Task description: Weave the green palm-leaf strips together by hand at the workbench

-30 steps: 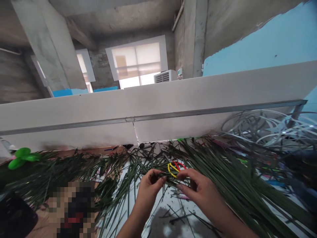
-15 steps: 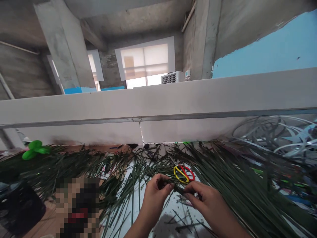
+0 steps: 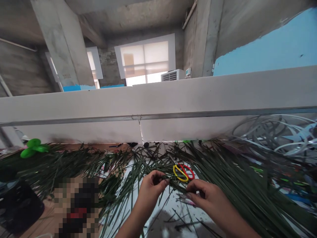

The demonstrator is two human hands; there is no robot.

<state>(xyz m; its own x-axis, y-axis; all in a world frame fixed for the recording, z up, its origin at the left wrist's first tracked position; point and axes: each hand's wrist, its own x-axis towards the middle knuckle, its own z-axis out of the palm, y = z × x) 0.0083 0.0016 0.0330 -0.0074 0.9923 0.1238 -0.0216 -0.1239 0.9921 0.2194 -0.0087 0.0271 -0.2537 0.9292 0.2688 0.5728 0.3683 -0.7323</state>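
A short green leaf strip [image 3: 177, 187] stretches between my two hands above the littered white table. One end is pinched by the thumb and fingers of my left hand [image 3: 153, 186]. The other end sits in the pinch of my right hand [image 3: 204, 195]. Just beyond them lie scissors [image 3: 182, 172] with one yellow and one red handle, their blades pointing away among leaf scraps. Under the right fingers a small pinkish tool [image 3: 187, 199] shows in part; I cannot tell its kind. Cut leaf bits [image 3: 183, 224] are scattered on the table below.
Long green leaves [image 3: 230, 185] are heaped on the right, and more leaves [image 3: 66, 165] on the left. Coiled white strips [image 3: 279, 132] lie at far right. A green balloon-like object [image 3: 34, 148] and a dark container [image 3: 19, 208] stand left. A pale partition [image 3: 158, 129] closes off the back.
My hands have moved apart, the left one going leftward, and more of the leaf strip shows between them. The scissors have stayed in place.
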